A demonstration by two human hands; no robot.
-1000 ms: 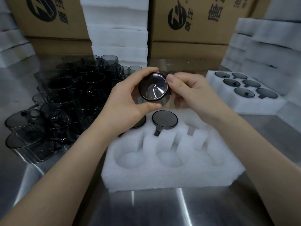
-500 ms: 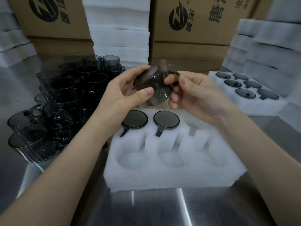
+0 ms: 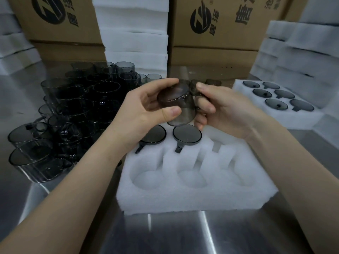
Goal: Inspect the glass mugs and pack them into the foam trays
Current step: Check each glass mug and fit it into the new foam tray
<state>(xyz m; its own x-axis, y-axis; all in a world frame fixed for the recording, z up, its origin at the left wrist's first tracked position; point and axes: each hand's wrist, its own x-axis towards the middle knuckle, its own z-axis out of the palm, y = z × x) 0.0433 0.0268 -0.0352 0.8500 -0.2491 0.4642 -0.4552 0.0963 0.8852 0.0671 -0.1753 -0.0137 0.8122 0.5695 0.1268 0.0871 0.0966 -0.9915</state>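
The left hand [image 3: 145, 110] pinches the smoked-glass mug [image 3: 180, 107] at its base and the right hand [image 3: 225, 110] grips its handle, above the foam tray's [image 3: 183, 200] far row. Best turned fully rim-down, handle lined with the slot, then lowered gently.

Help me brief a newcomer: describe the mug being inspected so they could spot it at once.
Find the white foam tray nearest the person. Above its far edge, the left hand and right hand hold one smoky mug. Unlike the two mugs seated in that tray and the pile at left, it is airborne and tilted.
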